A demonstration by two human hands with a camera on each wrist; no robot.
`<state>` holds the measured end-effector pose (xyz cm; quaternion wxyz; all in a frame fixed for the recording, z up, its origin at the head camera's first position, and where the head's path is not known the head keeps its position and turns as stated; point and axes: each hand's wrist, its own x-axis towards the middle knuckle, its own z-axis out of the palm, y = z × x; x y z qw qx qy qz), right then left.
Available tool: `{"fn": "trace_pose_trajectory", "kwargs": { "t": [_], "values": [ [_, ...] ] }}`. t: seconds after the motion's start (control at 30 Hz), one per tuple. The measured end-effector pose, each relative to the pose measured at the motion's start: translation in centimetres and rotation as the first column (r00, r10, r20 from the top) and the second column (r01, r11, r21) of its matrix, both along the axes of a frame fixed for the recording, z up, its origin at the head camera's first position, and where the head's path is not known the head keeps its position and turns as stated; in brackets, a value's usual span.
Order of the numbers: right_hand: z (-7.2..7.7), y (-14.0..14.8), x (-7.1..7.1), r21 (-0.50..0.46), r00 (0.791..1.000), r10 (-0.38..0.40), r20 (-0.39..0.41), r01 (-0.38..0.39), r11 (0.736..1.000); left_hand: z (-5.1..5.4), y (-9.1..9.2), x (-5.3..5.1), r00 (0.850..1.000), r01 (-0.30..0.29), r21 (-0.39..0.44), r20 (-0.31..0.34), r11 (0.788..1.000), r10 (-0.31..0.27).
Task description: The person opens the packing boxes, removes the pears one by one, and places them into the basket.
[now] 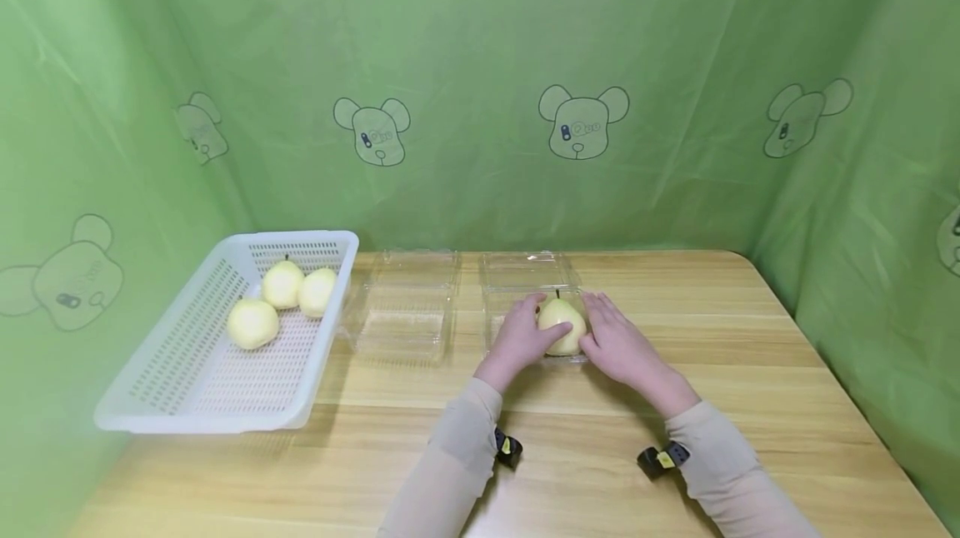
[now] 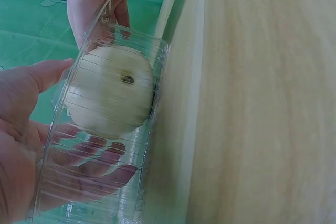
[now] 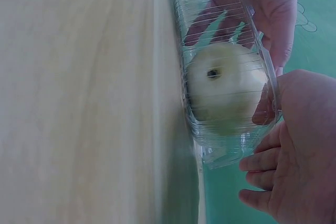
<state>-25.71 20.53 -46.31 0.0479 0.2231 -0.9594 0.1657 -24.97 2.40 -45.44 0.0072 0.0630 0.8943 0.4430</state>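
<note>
A pale yellow pear point(image 1: 563, 319) with a dark stem stands in the right half of a clear plastic clamshell box point(image 1: 498, 302), whose lid lies open at the back. My left hand point(image 1: 520, 336) holds the pear from the left, thumb across its front and fingers inside the box. On the right, my right hand point(image 1: 621, 344) rests beside the pear with fairly straight fingers along the box's end. Through the ribbed wall, the left wrist view shows the pear's point(image 2: 113, 90) dark blossom end facing the camera. The right wrist view shows the same pear point(image 3: 226, 85) between both hands.
A white perforated basket point(image 1: 210, 421) at the left holds three more pears point(image 1: 252, 323). Between the basket and my left hand, a second clear clamshell box point(image 1: 401, 330) lies open on the wooden table point(image 1: 585, 455). Green curtains point(image 1: 480, 188) enclose the back and sides.
</note>
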Motion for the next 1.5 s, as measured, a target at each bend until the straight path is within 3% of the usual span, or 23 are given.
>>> {"fn": "trace_pose_trajectory", "kwargs": {
  "t": [0.37, 1.5],
  "values": [
    [0.08, -0.03, 0.18, -0.009, 1.0, 0.005, -0.001, -0.005, 1.0, 0.09, -0.12, 0.05, 1.0, 0.02, 0.008, 0.002, 1.0, -0.02],
    [0.15, -0.05, -0.05, -0.005, 1.0, 0.007, 0.0, -0.007, 1.0, -0.28, 0.07, -0.15, 0.996, 0.068, -0.095, -0.045, 0.993, -0.072]
  ]
}}
